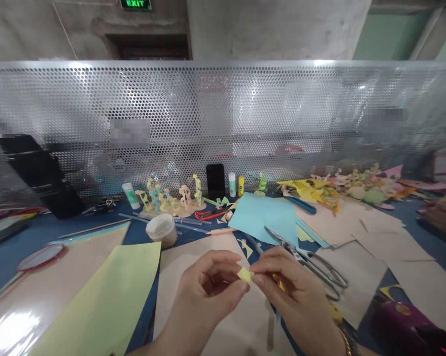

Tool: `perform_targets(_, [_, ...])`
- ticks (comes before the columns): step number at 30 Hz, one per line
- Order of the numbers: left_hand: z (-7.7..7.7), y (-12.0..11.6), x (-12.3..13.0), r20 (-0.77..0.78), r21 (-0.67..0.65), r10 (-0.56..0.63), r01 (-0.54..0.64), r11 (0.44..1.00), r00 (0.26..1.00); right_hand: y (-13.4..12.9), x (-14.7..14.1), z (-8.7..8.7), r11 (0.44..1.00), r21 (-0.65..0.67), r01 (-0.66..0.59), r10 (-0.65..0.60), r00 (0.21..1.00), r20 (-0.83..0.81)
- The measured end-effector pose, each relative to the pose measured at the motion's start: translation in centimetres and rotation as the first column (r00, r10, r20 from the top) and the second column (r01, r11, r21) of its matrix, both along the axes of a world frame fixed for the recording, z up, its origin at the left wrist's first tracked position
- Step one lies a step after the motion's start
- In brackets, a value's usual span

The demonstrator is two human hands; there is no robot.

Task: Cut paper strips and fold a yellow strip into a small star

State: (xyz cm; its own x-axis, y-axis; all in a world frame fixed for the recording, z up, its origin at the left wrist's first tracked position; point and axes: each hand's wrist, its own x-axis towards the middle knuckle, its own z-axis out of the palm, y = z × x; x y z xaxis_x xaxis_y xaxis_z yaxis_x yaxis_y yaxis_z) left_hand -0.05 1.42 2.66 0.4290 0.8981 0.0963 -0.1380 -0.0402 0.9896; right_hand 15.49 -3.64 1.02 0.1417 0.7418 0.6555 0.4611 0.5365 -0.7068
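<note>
A person's left hand and right hand meet over a crowded craft table, thumbs and forefingers pinched on a small pale-yellow paper piece, seen from the head camera. The scrap sits raised between the fingertips, the left hand at its left and lower edge, the right at its right corner, above a large beige paper sheet. The step in hand appears to be fine shaping, perhaps folding or pressing; whether the piece is creased or glued cannot be told. The next move calls for a light, steady pinch from both sides, as so small a scrap could bend or slip. Beside the right hand, metal scissors lie with their blades on a light-blue sheet; a yellow-green sheet spreads to the left of the left hand. Beyond the hands stand a roll of tape, a cluster of small paper figures and a yellow glue stick, near a red-handled cutter. At far right, another person's hand is blurred.
</note>
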Motion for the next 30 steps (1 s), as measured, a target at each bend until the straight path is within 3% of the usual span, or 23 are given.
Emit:
perform_targets(8, [0.11, 0.1, -0.26, 0.009, 0.016, -0.023, 0.023, 1.0, 1.0, 0.01, 0.16, -0.18, 0.999, -0.023, -0.026, 0.025, 0.999, -0.037])
perform_targets(16, [0.12, 0.13, -0.23, 0.061, -0.071, -0.03, 0.034, 0.997, 0.998, 0.18, 0.16, -0.21, 0.997, -0.039, -0.066, 0.062, 0.995, -0.084])
perform_targets(30, [0.08, 0.36, -0.41, 0.0, 0.0, -0.089, 0.089, 0.996, 0.996, 0.03, 0.02, 0.11, 0.997, 0.014, -0.074, 0.074, 0.997, -0.02])
